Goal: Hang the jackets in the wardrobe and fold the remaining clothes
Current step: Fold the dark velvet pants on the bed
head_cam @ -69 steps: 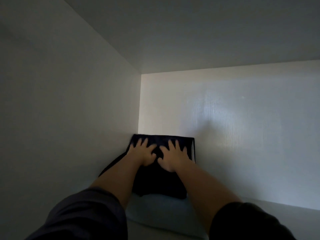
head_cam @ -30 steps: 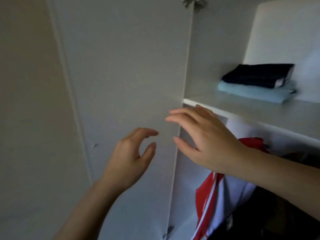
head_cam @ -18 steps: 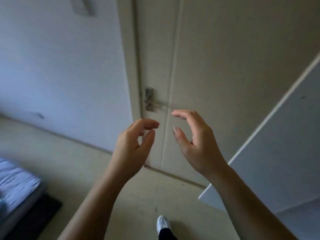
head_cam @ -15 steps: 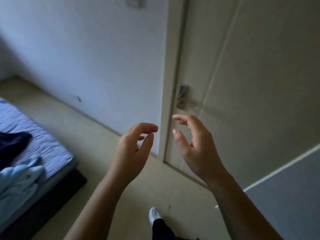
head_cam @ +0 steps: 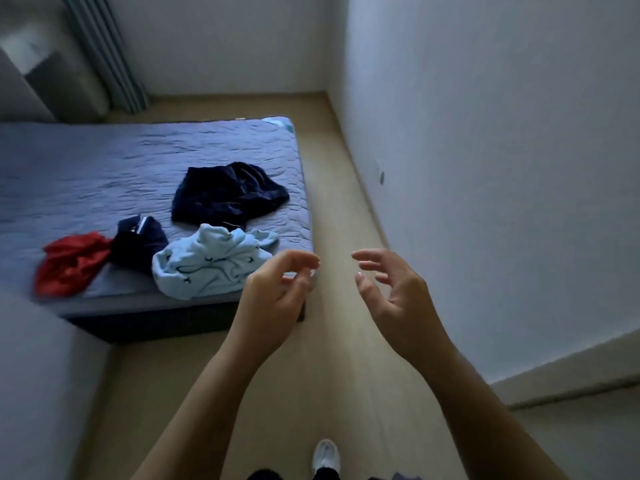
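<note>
Several crumpled garments lie on the blue quilted bed [head_cam: 86, 168]: a large dark navy one [head_cam: 228, 194], a light blue patterned one [head_cam: 211, 263] at the near corner, a small navy one with a white stripe [head_cam: 138, 242] and a red one [head_cam: 69, 261] at the left. My left hand [head_cam: 277, 296] and my right hand [head_cam: 391, 292] are raised in front of me over the floor, palms facing each other, fingers loosely curled and empty. The left hand is just right of the light blue garment, apart from it.
A strip of beige floor [head_cam: 339, 209] runs between the bed and the white wall [head_cam: 502, 150] on the right. Grey curtains [head_cam: 107, 57] hang in the far left corner. A white surface [head_cam: 38, 375] fills the lower left. My white shoe [head_cam: 325, 455] shows at the bottom.
My hands left the folded navy garment on the wardrobe shelf and pulled back empty. My view swung left past the wardrobe door and room door to the bed with the clothes.
</note>
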